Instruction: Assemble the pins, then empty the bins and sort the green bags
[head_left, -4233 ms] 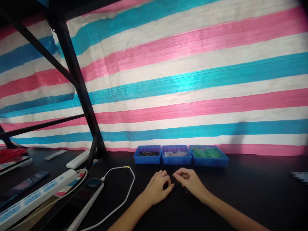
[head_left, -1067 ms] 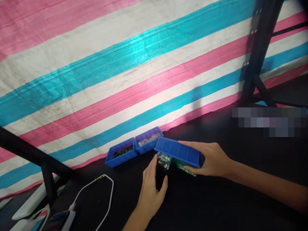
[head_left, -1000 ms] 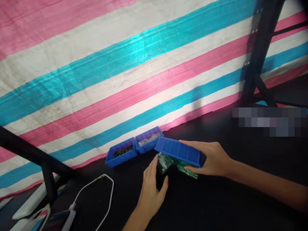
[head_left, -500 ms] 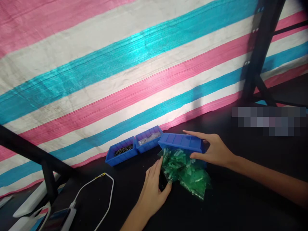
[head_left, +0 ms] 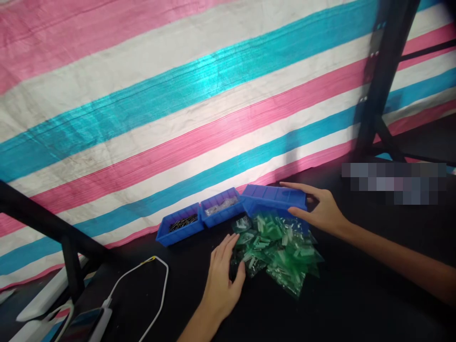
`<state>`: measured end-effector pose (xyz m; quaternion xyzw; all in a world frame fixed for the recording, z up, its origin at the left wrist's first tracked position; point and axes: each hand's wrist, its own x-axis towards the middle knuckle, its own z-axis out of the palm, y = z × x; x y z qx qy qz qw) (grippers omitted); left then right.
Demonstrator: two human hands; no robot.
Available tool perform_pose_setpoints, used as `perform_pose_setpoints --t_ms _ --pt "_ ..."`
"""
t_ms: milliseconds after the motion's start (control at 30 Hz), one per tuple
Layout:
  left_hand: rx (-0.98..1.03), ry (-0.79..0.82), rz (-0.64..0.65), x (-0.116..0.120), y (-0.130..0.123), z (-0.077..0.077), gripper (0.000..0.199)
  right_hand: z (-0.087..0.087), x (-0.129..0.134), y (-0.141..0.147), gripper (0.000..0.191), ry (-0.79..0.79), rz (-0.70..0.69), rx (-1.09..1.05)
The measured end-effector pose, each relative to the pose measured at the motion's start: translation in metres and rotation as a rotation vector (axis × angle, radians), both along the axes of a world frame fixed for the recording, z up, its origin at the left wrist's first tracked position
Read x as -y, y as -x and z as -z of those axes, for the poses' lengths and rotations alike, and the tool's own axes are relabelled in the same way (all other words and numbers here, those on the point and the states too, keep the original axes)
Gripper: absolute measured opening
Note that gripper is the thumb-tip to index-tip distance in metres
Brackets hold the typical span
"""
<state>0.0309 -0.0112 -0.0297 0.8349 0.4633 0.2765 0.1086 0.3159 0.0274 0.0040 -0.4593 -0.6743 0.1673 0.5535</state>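
My right hand (head_left: 318,209) grips the right end of a blue plastic bin (head_left: 274,195), which is tipped on its side with its opening toward me. In front of that opening, a heap of small green plastic bags (head_left: 281,251) lies spread on the black table (head_left: 199,285). Whitish pieces show inside the bags. At the left edge of the heap is my left hand (head_left: 224,278), fingers stretched out and thumb apart, holding nothing. Whether its fingertips touch the bags is hard to make out.
Left of the tipped bin stand a blue bin with clear bags (head_left: 221,205) and a blue bin of dark screw-like pieces (head_left: 182,222). A white cable (head_left: 166,280) runs to a phone-like device (head_left: 83,325) at lower left. Black frame posts (head_left: 386,80) rise before a striped sheet (head_left: 213,118).
The tipped bin has shifted up and away from me in my right hand. More green bags lie spread on the table. My left hand has drawn slightly left, off the heap.
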Motion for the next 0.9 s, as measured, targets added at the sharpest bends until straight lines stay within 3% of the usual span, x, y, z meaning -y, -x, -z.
perform_pose_setpoints --t_ms 133,267,433,533,633,700,900 --pt "0.004 -0.055 -0.218 -0.003 0.002 -0.003 0.024 -0.002 0.007 0.003 0.054 -0.082 -0.046 -0.033" --pt "-0.09 0.006 -0.329 -0.005 0.0 -0.009 0.02 -0.009 0.002 0.001 0.047 -0.066 0.002 -0.182" --pt "-0.044 0.065 -0.228 -0.002 -0.005 -0.004 0.02 -0.01 -0.028 -0.026 0.036 0.1 0.245 -0.551" --pt "0.036 0.077 -0.099 0.002 -0.007 0.001 0.02 0.002 -0.047 -0.05 0.032 0.409 0.274 -0.694" --pt "0.125 0.048 0.015 0.005 -0.007 0.002 0.022 0.016 -0.059 -0.069 0.031 0.719 0.158 -0.748" --pt "0.16 -0.001 0.002 0.004 -0.006 0.001 0.025 0.022 -0.061 -0.076 0.034 0.844 0.02 -0.723" --pt "0.057 0.016 -0.085 -0.006 -0.001 0.007 0.045 0.022 -0.057 -0.075 0.039 0.8 -0.216 -0.455"
